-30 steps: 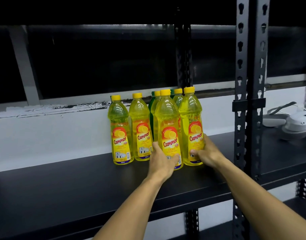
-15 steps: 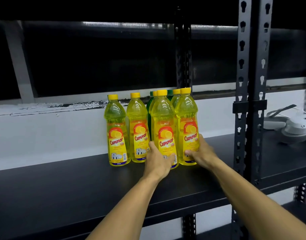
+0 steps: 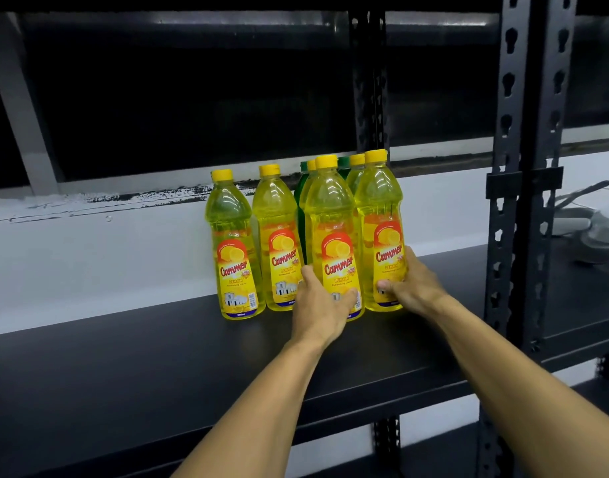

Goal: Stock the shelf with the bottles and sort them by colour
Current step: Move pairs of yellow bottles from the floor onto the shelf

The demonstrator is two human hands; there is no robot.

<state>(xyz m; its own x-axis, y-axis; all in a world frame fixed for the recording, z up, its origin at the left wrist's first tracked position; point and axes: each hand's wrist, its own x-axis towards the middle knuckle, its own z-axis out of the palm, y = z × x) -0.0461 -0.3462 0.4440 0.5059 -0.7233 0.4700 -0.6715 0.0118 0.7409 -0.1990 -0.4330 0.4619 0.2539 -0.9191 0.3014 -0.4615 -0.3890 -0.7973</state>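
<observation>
Starting at the fingers: our left hand (image 3: 318,305) has its thumb curled across the label of the front yellow plastic dish-liquid bottle with the yellow cap (image 3: 332,243) and the fingers wrapped round its left side, so it's a proper grip low on the body. Our right hand (image 3: 408,288) does the same on the yellow bottle to its right (image 3: 382,232), thumb on the label front, fingers round the far side. We're guessing the low hold is so both can be slid or set down upright without tipping, tight against their neighbours.

Both bottles stand on the black shelf board (image 3: 123,367), roughly mid-depth, nearer the right upright post (image 3: 523,167) than the shelf's left end. Two more yellow bottles (image 3: 234,246) stand just left of them, a bit further back toward the rear edge, labels facing out.

Hard bits: at least two green bottles (image 3: 344,163) sit behind the front pair, and we only get caps and a sliver of shoulder, so no count. More yellow caps peek out back there too. On the next bay, past the post, there's a blurry white object (image 3: 603,232) we can't identify.
</observation>
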